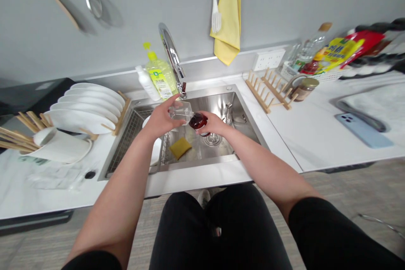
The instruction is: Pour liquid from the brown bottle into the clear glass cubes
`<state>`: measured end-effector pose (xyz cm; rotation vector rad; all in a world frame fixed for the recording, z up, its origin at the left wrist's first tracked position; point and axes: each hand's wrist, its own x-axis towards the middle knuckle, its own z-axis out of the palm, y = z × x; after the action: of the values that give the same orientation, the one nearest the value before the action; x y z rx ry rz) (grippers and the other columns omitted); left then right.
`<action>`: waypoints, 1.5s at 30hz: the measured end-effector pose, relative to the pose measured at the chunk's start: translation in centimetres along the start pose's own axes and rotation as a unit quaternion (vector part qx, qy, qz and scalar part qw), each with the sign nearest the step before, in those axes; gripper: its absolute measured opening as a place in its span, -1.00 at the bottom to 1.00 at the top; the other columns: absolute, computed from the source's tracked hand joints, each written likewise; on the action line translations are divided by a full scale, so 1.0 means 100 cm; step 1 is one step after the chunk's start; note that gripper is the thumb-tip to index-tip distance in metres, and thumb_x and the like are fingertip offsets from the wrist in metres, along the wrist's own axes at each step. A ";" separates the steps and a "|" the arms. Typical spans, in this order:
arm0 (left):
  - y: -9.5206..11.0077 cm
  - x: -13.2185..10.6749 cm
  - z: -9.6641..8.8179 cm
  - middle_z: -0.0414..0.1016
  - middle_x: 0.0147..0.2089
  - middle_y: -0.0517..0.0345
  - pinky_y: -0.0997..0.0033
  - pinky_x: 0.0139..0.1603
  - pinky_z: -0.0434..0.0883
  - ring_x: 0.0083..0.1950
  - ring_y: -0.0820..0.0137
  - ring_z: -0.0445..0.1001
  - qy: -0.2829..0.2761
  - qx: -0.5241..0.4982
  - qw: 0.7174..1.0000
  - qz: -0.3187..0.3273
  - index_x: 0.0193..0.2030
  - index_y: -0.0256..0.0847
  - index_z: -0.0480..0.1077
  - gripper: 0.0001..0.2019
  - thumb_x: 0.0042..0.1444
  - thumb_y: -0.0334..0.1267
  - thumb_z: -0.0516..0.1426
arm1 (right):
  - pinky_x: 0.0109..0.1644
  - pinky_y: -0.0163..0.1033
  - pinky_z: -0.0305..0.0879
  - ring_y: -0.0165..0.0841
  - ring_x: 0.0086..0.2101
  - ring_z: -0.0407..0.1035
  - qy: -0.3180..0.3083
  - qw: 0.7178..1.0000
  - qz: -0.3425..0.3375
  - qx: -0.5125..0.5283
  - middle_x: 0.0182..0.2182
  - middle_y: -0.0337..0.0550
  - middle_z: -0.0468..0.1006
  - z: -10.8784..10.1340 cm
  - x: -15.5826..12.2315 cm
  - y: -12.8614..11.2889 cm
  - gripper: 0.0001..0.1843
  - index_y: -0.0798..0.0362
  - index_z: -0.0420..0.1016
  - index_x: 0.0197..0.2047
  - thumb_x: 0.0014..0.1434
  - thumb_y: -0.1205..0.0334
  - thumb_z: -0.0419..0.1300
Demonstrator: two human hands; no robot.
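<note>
Over the sink (253, 145), my left hand (160, 119) is closed around a clear, transparent cup (182, 112), tilted toward the right. My right hand (214, 124) grips a small dark red bottle (198, 121) with a pale label low on its side. The bottle's neck end is close to the cup's rim; whether they touch I cannot tell. Beneath the hands, a yellow sponge (180, 148) lies on the sink bottom beside a wire rack (126, 145) that fills the left part. White dishes (155, 152) in the rack are partly hidden by my left arm.
A chrome faucet (169, 46) rises behind the sink, beside a yellow-green soap bottle (161, 76). White plates (82, 118) stand in a rack at left, near a chopstick holder (63, 147). To the right are a wooden rack (268, 90), a jar (305, 88) and a phone (363, 129).
</note>
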<state>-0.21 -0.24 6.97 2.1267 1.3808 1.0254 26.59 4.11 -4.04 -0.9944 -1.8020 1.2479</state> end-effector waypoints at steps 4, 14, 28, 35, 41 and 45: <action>0.012 0.002 -0.005 0.75 0.21 -0.06 -0.12 0.36 0.59 0.25 -0.04 0.69 -0.012 0.014 1.000 0.000 0.63 -0.07 0.41 0.07 -0.07 -0.11 0.59 | 0.39 0.10 0.60 -0.01 0.16 0.72 0.006 1.000 -0.019 -0.013 0.15 -0.13 0.82 0.001 0.000 0.000 -0.01 -0.10 0.68 0.35 -0.19 0.30 0.76; 0.045 0.004 -0.014 0.70 0.32 -0.10 -0.08 0.46 0.51 0.33 -0.02 0.63 -0.050 0.083 0.995 -0.032 0.70 -0.13 0.31 0.12 -0.01 0.01 0.53 | 0.44 0.16 0.55 0.02 0.19 0.70 0.025 0.999 -0.034 0.003 0.15 -0.13 0.82 0.003 -0.004 -0.002 -0.03 -0.09 0.70 0.33 -0.20 0.33 0.75; 0.068 0.023 -0.024 0.71 0.32 -0.12 -0.12 0.55 0.44 0.34 -0.07 0.64 -0.090 0.126 0.987 -0.027 0.69 -0.18 0.35 0.15 -0.07 0.02 0.54 | 0.34 0.11 0.65 0.02 0.13 0.73 0.047 0.998 -0.047 0.002 0.12 -0.17 0.83 0.005 -0.005 -0.002 -0.05 -0.13 0.72 0.32 -0.19 0.26 0.76; 0.075 0.029 -0.030 0.70 0.33 -0.11 -0.11 0.54 0.45 0.30 -0.06 0.66 -0.119 0.146 0.982 -0.014 0.70 -0.20 0.34 0.16 -0.06 0.05 0.53 | 0.44 0.18 0.55 0.08 0.20 0.70 0.054 0.997 -0.051 -0.028 0.15 -0.11 0.82 0.005 -0.011 -0.014 -0.05 -0.10 0.72 0.33 -0.18 0.23 0.77; 0.080 0.032 -0.032 0.70 0.32 -0.12 -0.09 0.53 0.47 0.28 -0.04 0.66 -0.126 0.160 0.979 -0.011 0.70 -0.20 0.33 0.16 -0.05 0.07 0.53 | 0.43 0.19 0.56 0.08 0.19 0.70 0.060 0.997 -0.045 -0.028 0.17 -0.11 0.82 0.006 -0.014 -0.020 -0.07 -0.11 0.71 0.32 -0.16 0.25 0.75; 0.088 0.036 -0.035 0.69 0.35 -0.11 -0.06 0.53 0.47 0.27 -0.02 0.66 -0.141 0.185 0.972 -0.013 0.71 -0.19 0.32 0.17 -0.05 0.07 0.52 | 0.43 0.17 0.57 0.06 0.19 0.70 0.068 0.996 -0.054 -0.011 0.17 -0.12 0.82 0.007 -0.015 -0.022 -0.09 -0.12 0.71 0.32 -0.14 0.27 0.73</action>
<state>3.38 -1.02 16.42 2.3930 1.5413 0.4528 26.28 1.96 -2.37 -0.9574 -1.7436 1.0720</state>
